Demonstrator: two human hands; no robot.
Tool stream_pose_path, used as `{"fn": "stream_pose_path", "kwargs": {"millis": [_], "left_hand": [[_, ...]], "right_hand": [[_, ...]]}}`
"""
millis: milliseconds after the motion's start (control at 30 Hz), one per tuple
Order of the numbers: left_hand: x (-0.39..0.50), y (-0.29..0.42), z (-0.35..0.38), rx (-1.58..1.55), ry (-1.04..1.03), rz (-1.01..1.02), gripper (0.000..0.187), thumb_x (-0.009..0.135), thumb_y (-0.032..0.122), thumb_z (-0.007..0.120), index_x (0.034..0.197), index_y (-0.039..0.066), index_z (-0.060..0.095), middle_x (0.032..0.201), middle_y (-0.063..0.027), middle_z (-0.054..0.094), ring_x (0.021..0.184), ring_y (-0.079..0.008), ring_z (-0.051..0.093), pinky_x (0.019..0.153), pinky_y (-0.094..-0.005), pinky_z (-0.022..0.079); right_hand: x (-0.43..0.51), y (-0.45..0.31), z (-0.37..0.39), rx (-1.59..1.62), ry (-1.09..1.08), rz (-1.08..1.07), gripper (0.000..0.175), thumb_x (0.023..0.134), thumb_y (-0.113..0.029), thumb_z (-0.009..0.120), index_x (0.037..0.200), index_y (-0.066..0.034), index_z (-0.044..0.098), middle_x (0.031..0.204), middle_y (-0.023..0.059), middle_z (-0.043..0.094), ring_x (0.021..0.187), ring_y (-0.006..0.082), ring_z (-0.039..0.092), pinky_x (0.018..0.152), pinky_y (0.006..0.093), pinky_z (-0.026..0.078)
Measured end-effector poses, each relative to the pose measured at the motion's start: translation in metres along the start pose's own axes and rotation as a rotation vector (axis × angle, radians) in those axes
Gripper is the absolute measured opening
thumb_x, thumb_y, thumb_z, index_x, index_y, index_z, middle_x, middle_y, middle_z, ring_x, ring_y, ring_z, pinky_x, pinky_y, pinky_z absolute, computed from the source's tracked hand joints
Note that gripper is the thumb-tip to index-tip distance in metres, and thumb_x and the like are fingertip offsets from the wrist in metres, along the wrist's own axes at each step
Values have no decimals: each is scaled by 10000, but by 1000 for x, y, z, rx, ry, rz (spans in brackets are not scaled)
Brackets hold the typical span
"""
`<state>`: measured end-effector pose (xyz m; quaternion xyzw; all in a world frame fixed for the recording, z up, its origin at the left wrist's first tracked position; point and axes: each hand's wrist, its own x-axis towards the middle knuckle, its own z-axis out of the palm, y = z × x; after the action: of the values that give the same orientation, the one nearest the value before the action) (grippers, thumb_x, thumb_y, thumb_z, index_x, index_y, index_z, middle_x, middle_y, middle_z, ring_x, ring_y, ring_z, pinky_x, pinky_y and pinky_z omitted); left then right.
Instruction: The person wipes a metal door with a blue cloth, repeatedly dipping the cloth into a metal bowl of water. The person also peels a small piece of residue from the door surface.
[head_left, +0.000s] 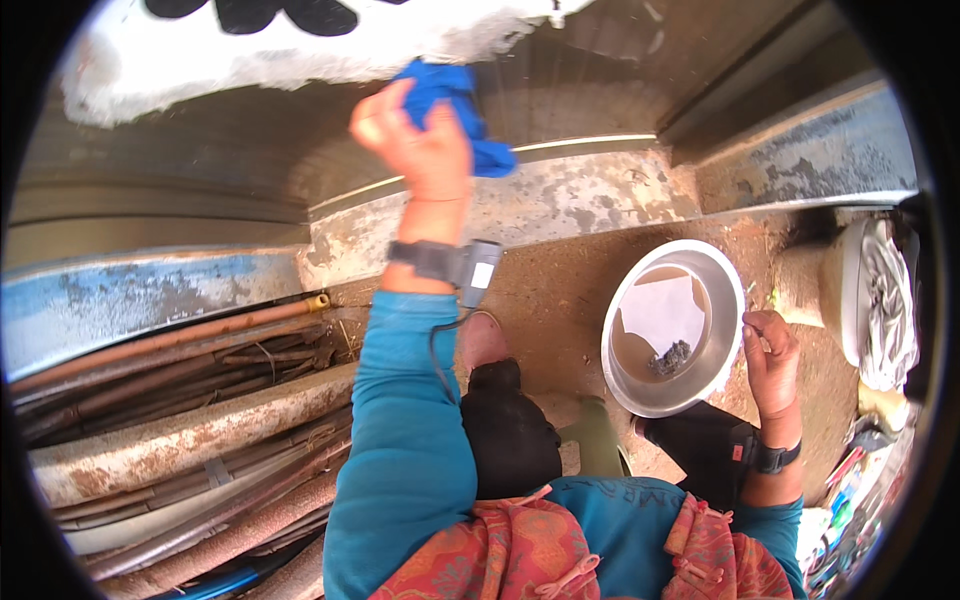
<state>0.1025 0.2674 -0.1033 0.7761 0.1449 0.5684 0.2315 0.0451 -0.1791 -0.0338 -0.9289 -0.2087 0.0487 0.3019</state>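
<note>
My left hand (420, 146), blurred, grips a blue cloth (442, 86) against a dark door-like panel (585, 97). Just above the cloth is the ragged lower edge of a white patch (247, 56) bearing black shapes. At the right, my right hand (772, 356) pinches the rim of a round metal basin (724, 352) between thumb and fingers. Murky liquid (634, 352) lies in the basin and mirrors a bright area. A grey clump like a scouring pad (670, 358) sits at its near side.
Pipes and poles (195, 420) are stacked along the left. A worn masonry sill (570, 187) runs below the panel. Silvery sheeting (889, 315) covers something at the right, with mixed clutter (847, 510) nearer. My shoe (482, 339) rests on the brown floor (547, 300).
</note>
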Motion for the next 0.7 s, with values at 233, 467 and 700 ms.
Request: {"fn": "stream_pose_path", "kwargs": {"millis": [233,467,700], "left_hand": [[-4,-6,22,82,268,-181,435,802,8,640,1172,-19,414,1142,-186,368,1045,-329,449,894,-445,415],[-73,87,97,-40,-533,-18,489,604,23,752,1042,120,559,1125,-136,480,1025,-373,473,894,-450,422],[-91,-44,37,273,-36,-76,428,706,-12,629,1104,-11,474,1114,-203,444,1035,-390,476,922,-461,414]], "right_hand": [[-32,30,-10,47,-45,113,84,857,8,611,939,-8,622,864,134,641,792,244,627,725,333,503],[-22,25,-21,25,-49,67,99,849,5,626,946,-11,626,882,125,637,804,251,624,740,327,501],[-31,37,-41,82,52,141,99,846,23,616,938,-11,623,870,108,624,787,229,602,751,313,484]]}}
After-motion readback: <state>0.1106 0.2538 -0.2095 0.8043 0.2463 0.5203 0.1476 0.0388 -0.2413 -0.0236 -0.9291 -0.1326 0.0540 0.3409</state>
